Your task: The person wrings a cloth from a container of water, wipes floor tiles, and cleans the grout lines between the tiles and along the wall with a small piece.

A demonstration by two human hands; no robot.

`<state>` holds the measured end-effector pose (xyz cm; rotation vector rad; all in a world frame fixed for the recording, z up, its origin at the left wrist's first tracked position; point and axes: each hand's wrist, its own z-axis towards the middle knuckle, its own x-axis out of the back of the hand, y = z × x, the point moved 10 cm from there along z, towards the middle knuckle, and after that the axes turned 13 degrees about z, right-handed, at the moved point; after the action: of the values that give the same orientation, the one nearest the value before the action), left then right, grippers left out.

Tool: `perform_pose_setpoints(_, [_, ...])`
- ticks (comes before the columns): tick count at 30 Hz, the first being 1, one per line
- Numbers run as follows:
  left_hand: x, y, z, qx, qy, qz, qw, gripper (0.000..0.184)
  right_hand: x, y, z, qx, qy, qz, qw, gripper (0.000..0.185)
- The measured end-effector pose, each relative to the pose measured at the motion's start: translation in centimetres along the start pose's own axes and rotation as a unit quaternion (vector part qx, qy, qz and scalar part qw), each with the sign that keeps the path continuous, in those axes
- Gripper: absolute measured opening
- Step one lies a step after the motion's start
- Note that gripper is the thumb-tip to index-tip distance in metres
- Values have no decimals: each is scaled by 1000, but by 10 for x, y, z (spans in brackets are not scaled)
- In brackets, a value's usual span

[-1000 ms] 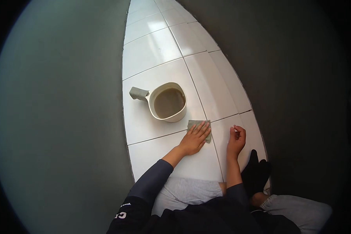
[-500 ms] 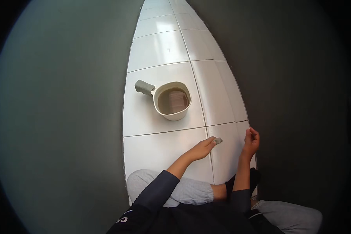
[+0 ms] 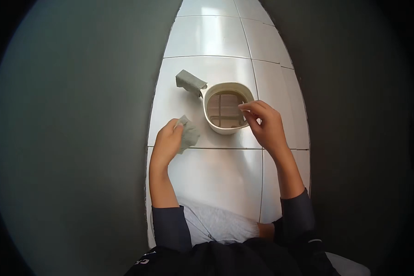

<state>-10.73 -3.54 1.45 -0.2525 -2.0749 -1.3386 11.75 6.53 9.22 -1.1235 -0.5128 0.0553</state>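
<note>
A white water dipper [image 3: 225,130] stands upright on the tiled floor, holding brownish water [image 3: 222,109]. Its handle points to the upper left and has a grey-green covering [image 3: 190,82], perhaps folded cloth or paper. My left hand [image 3: 165,141] pinches a crumpled grey-green sheet [image 3: 190,136] to the left of the dipper; whether it is cloth or paper is unclear. Over the dipper's right rim, my right hand [image 3: 267,125] has thumb and fingertips pinched together above the water. Anything between those fingertips is too small to make out.
White tiles [image 3: 207,177] form a narrow strip of floor running away from me. Dark grey surfaces border it on the left [image 3: 92,138] and right [image 3: 354,138]. My crossed legs in grey trousers [image 3: 216,223] lie at the near end.
My left hand has swung left with the sheet, which now hangs more spread out. My right hand has moved up and left to the dipper's rim. The dipper appears nearer in view.
</note>
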Motion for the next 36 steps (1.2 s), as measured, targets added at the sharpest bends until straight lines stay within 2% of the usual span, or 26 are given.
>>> perform_pose_setpoints(1, [-1, -6, 7, 5, -3, 0, 1000, 28, -18, 8, 14, 22, -19, -63, 998, 17])
perform_pose_setpoints(2, [13, -8, 13, -13, 68, -91, 993, 28, -34, 14, 25, 46, -39, -125, 990, 16])
perform_pose_setpoints(3, [29, -9, 15, -30, 137, -180, 974, 28, -44, 22, 33, 41, -42, -123, 991, 16])
perform_pose_setpoints(5, [26, -10, 20, -22, 138, -225, 964, 27, -73, 52, 39, -24, -126, -217, 968, 12])
perform_pose_setpoints(7, [23, -8, 22, -14, 140, -271, 952, 27, -81, 69, 41, -55, -147, -223, 962, 13])
perform_pose_setpoints(8, [17, -8, 25, -14, 130, -309, 942, 27, -83, 80, 40, -83, -160, -230, 956, 13])
perform_pose_setpoints(13, [2, 5, 23, 14, 71, -409, 910, 29, -70, 50, 46, -36, -130, -258, 957, 10])
perform_pose_setpoints(14, [-1, 7, 25, -8, 43, -423, 905, 31, -66, 47, 46, -45, -128, -266, 954, 10])
perform_pose_setpoints(16, [-1, 7, 25, -18, 31, -399, 916, 31, -52, 8, 50, 103, -31, -252, 962, 8])
perform_pose_setpoints(17, [0, 6, 24, -17, 27, -402, 915, 31, -56, 16, 49, 91, -73, -286, 951, 12])
perform_pose_setpoints(18, [0, 10, 23, -35, 14, -398, 917, 31, -53, 22, 49, 89, -74, -289, 950, 12])
perform_pose_setpoints(20, [0, 16, 22, -55, -4, -395, 917, 32, -62, 25, 44, 134, -132, -318, 929, 14])
perform_pose_setpoints(24, [-7, 22, 16, -72, -47, -391, 916, 32, -57, 30, 37, 90, -127, -352, 923, 13])
perform_pose_setpoints(27, [-15, 37, 7, -67, -91, -372, 921, 30, -53, 22, 33, 106, -109, -328, 932, 9])
perform_pose_setpoints(29, [-22, 40, 0, -60, -116, -344, 930, 28, -26, 6, 31, 47, -42, -190, 980, 9])
perform_pose_setpoints(30, [-36, 48, -6, -81, -181, -304, 932, 28, -19, 0, 24, 46, -41, -192, 980, 9])
perform_pose_setpoints(31, [-49, 55, -13, -102, -246, -262, 928, 29, 2, 5, 14, -18, 6, -79, 997, 11])
perform_pose_setpoints(32, [-55, 58, -15, -103, -248, -263, 927, 29, 20, 15, 0, -81, 54, 35, 995, 13])
perform_pose_setpoints(34, [-88, 70, -31, -114, -341, -235, 903, 28, 46, 40, -41, -154, 107, 86, 979, 17])
perform_pose_setpoints(35, [-98, 72, -30, -114, -345, -234, 902, 28, 55, 54, -66, -188, 127, 80, 971, 17])
perform_pose_setpoints(36, [-120, 71, -35, -128, -395, -140, 899, 29, 62, 69, -93, -222, 148, 73, 961, 18])
